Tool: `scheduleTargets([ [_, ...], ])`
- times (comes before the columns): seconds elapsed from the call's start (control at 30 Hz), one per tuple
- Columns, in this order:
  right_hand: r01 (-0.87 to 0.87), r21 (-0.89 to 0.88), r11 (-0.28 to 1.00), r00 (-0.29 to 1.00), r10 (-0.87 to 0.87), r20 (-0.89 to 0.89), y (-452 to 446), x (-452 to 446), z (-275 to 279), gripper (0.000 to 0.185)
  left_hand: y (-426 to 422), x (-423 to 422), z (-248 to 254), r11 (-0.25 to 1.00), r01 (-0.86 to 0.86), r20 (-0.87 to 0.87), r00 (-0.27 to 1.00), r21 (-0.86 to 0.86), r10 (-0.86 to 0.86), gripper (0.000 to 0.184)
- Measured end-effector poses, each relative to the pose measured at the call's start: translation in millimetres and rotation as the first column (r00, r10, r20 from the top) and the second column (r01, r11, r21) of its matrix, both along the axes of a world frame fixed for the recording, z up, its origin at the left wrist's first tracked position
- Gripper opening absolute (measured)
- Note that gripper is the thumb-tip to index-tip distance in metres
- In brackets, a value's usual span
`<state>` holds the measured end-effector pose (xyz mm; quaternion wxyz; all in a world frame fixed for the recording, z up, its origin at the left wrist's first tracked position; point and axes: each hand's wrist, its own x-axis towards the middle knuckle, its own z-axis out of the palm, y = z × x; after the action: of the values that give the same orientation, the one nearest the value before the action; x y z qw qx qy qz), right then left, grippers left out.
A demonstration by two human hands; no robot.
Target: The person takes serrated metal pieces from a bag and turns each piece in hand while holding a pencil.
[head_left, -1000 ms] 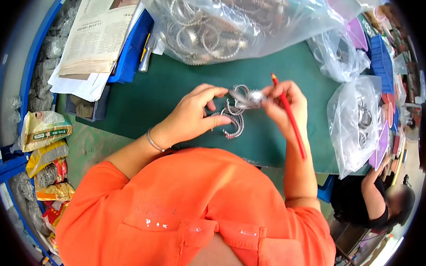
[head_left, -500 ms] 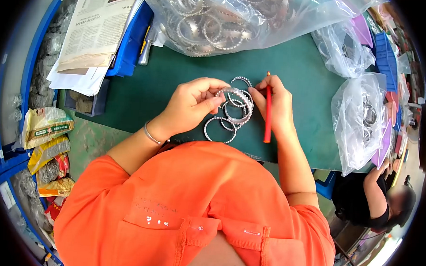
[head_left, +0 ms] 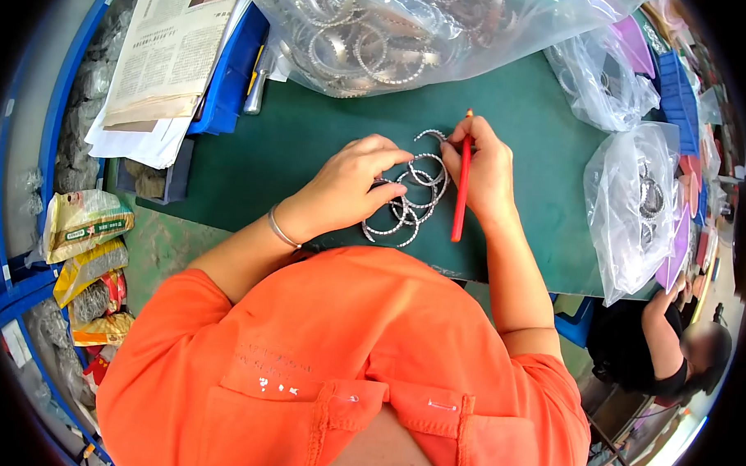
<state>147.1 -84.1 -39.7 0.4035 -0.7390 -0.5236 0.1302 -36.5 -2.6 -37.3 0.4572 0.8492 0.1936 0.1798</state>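
Note:
Several silver, twisted-looking open bangles [head_left: 437,204] lie overlapping on the green tabletop in front of me. My left hand [head_left: 354,183] is over the left side of this pile, thumb and forefinger apart, with the fingertips at the bangles. I see no bangle lifted in it. My right hand [head_left: 486,167] grips a slim red pen [head_left: 462,191], its narrow orange end pointing away from me. The fingertips of that hand are beside the farthest bangle [head_left: 430,134]; whether they touch it I cannot tell.
A large clear bag of bangles [head_left: 371,52] lies at the far edge of the green table [head_left: 311,120]. Smaller plastic bags [head_left: 628,209] are on the right. At left are a blue bin [head_left: 234,80], newspapers [head_left: 166,53] and a metal-handled tool [head_left: 259,81]. Another person [head_left: 644,341] sits at right.
The bangle my left hand held up is now down among the others, and the fingers have spread. The pile has shifted slightly. My right hand and pen moved a little away from me.

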Motion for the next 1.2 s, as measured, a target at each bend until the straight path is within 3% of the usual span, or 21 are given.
scheduleTargets([
  [0.03,0.026,0.047,0.999,0.999,-0.024,-0.036,0,-3,4,0.019,1,1,-1,1.000,0.009,-0.008,1.000,-0.004,-0.009,0.030],
  [0.07,-0.013,0.251,0.968,0.990,-0.022,0.137,-1,-4,8,0.020,2,0,-1,1.000,0.010,-0.008,1.000,-0.001,-0.010,0.030],
  [0.1,-0.092,0.430,0.898,0.970,-0.018,0.244,-3,-7,19,0.022,2,-2,0,0.998,0.025,-0.014,1.000,-0.053,-0.025,0.030],
  [0.17,-0.193,0.668,0.719,0.968,0.028,0.250,-7,-9,33,0.023,2,-5,0,0.993,0.040,-0.024,0.999,-0.110,-0.043,0.029],
  [0.23,-0.224,0.669,0.709,0.964,0.061,0.258,-11,-3,32,0.024,2,-6,3,0.984,0.074,-0.081,0.993,-0.161,-0.088,0.030],
  [0.27,-0.224,0.575,0.787,0.955,0.059,0.291,-10,4,28,0.024,1,-5,7,0.984,0.081,-0.079,0.992,-0.160,-0.095,0.030],
  [0.3,-0.218,0.472,0.854,0.944,0.062,0.324,-10,8,26,0.025,-2,-4,12,0.988,0.028,-0.085,0.996,-0.152,-0.041,0.031],
  [0.37,-0.237,0.504,0.830,0.938,0.060,0.342,-7,7,35,0.027,-2,2,19,0.989,-0.034,-0.085,0.996,-0.141,0.022,0.032],
  [0.43,-0.304,0.486,0.820,0.903,0.085,0.421,-8,1,40,0.023,-7,3,21,0.911,-0.088,0.098,0.985,-0.402,0.139,0.033],
  [0.47,-0.341,0.379,0.860,0.866,0.131,0.483,-7,4,40,0.019,-6,3,23,0.875,-0.043,0.155,0.979,-0.482,0.133,0.032],
  [0.57,-0.510,0.304,0.805,0.820,0.349,0.453,-8,-6,40,0.019,-3,8,20,0.911,0.007,0.179,0.981,-0.412,0.074,0.030],
  [0.63,-0.498,0.276,0.822,0.840,0.378,0.388,-14,-13,43,0.019,-4,6,18,0.889,-0.011,0.151,0.984,-0.457,0.089,0.028],
  [0.67,-0.332,0.307,0.892,0.943,0.324,0.079,-16,-16,38,0.018,-4,4,17,0.871,-0.021,0.137,0.985,-0.491,0.101,0.027],
  [0.7,-0.162,0.279,0.946,0.943,0.232,-0.239,-17,-17,33,0.017,-3,4,18,0.872,-0.023,0.137,0.985,-0.489,0.103,0.027],
  [0.77,-0.024,0.268,0.963,0.772,0.188,-0.606,-26,-10,24,0.016,-2,1,19,0.672,-0.136,0.018,0.976,-0.728,0.218,0.024],
  [0.8,-0.012,0.243,0.970,0.719,0.177,-0.673,-30,-9,26,0.017,0,-1,19,0.646,-0.147,0.011,0.972,-0.749,0.233,0.025],
  [0.87,-0.041,0.251,0.967,0.610,0.223,-0.761,-39,-4,22,0.027,0,-4,21,0.585,-0.129,0.030,0.967,-0.801,0.255,0.026],
  [1.0,-0.090,0.334,0.938,0.566,0.324,-0.758,-45,-9,17,0.040,1,-4,25,0.450,-0.069,0.064,0.960,-0.890,0.273,0.034],
  [1.13,-0.084,0.335,0.939,0.576,0.320,-0.752,-45,-16,19,0.039,-3,-3,28,0.422,-0.076,0.050,0.959,-0.904,0.280,0.031],
  [1.2,-0.073,0.320,0.945,0.549,0.306,-0.778,-46,-15,19,0.036,-4,-3,33,0.466,-0.104,0.027,0.964,-0.879,0.265,0.027],
])
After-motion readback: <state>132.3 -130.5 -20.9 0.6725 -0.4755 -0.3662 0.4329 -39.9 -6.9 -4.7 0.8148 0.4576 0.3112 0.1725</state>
